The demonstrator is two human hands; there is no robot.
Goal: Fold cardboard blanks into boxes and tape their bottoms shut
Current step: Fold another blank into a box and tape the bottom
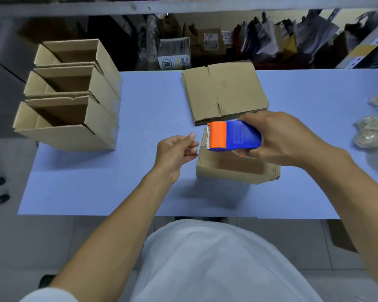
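While right hand (pixel 286 138) grips blue-and-orange plastic tape dispenser (pixel 232 136) over brown cardboard box (pixel 236 168) mid-desk, left hand (pixel 176 152) pinches fingertips, probably drawing tape end; tape itself indiscernible.

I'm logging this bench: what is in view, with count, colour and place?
boxes: three, brown, open, in a row at table's left edge
blanks: a flat stack, brown, far centre
box: one, brown, centre, under the dispenser
dispenser: one, blue and orange, held above the box
table: one, pale blue
bags: clear, count unclear, right edge
left hand: fingers loosely curled near the dispenser's front; whether they pinch tape is unclear
right hand: grips the dispenser
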